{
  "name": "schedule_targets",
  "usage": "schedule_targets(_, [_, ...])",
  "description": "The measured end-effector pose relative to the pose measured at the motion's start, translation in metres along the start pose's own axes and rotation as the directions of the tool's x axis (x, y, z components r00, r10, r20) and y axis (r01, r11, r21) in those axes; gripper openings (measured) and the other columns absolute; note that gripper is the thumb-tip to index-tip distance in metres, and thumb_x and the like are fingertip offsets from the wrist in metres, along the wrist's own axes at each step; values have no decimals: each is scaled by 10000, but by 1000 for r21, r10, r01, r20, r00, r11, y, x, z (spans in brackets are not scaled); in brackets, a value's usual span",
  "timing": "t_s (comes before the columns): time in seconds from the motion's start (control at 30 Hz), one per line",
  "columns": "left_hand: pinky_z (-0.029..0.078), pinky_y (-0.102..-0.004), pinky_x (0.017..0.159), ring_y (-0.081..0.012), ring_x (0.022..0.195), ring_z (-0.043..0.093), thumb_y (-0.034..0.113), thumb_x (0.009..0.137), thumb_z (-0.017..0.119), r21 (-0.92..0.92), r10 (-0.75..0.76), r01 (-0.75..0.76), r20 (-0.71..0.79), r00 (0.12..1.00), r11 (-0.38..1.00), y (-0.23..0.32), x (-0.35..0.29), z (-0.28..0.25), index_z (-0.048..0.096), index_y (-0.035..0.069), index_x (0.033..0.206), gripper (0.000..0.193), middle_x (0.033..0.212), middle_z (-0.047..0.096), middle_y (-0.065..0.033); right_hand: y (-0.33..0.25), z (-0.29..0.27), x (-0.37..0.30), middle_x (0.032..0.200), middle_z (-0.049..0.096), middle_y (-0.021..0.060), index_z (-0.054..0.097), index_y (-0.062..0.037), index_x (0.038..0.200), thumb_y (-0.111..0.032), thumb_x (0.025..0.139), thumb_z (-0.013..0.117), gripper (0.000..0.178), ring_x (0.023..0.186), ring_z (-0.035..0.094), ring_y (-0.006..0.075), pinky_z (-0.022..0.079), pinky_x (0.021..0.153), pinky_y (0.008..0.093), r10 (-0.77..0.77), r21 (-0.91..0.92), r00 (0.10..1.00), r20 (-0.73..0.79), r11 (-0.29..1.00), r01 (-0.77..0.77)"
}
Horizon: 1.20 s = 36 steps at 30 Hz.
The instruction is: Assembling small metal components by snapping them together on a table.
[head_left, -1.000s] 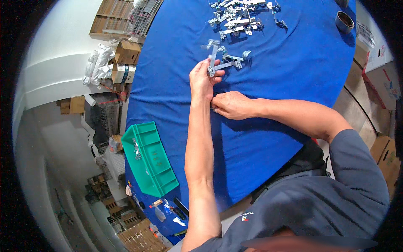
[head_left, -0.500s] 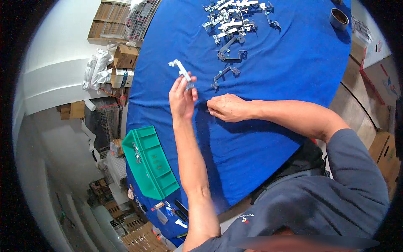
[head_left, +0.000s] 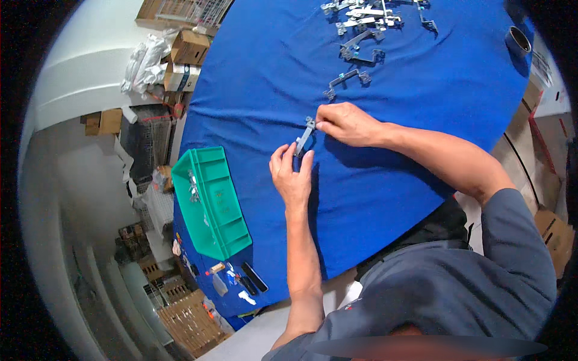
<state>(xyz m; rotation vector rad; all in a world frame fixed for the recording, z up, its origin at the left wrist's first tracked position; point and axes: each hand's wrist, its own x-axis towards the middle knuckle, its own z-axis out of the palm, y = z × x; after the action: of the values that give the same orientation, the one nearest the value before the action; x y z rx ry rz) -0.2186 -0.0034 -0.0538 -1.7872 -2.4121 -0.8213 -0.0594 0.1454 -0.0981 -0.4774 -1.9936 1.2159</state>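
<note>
My left hand holds a slim silver metal bracket by its near end, between thumb and fingers. The bracket slants up and to the right above the blue cloth. At its far end is my right hand, thumb and fingers pinched together right beside the bracket's bent tip. Whatever the pinch holds is too small or hidden to make out. Just beyond lies a similar loose bracket, with another bracket pair behind it. Farther back is a heap of metal brackets.
A green plastic bin with small metal parts inside stands on the left. Near it lie a flat black object and several small items. A dark round cup stands at the far right. Cardboard boxes are stacked beyond the table's left edge.
My left hand has lowered the bracket, moved right and tilted it the other way. My right hand has come up to the bracket's far end. The whole view has shifted somewhat.
</note>
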Motion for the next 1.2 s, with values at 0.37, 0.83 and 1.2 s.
schedule_targets(0.37, [487, -418, 866, -326, 1022, 590, 10, 838, 662, 77, 225, -219, -75, 972, 973, 0, 29, 38, 653, 11, 1175, 337, 1105, 622, -150, -8, -8, 5, 693, 561, 45, 566, 1, 947, -194, 966, 578, 197, 595, 537, 110, 441, 540, 307, 187, 170, 980, 64, 966, -195])
schedule_targets(0.83, [472, -187, 458, -52, 570, 567, 135, 1003, 547, -830, -445, 306, 80, 892, 466, 24, 3, 39, 630, 5, 1204, 253, 864, 682, -74, -24, -12, 0, 704, 607, 98, 629, 16, 958, -187, 936, 593, 207, 645, 559, 158, 445, 588, 357, 176, 191, 960, 217, 957, -218])
schedule_targets(1.2, [479, -199, 464, -62, 569, 575, 116, 997, 544, -804, -412, 320, 104, 905, 501, 20, -1, 38, 645, 0, 1187, 245, 878, 697, -90, -25, -9, -2, 671, 544, 12, 631, 10, 956, -168, 951, 602, 180, 635, 479, 71, 402, 557, 289, 288, 162, 923, 255, 928, -335])
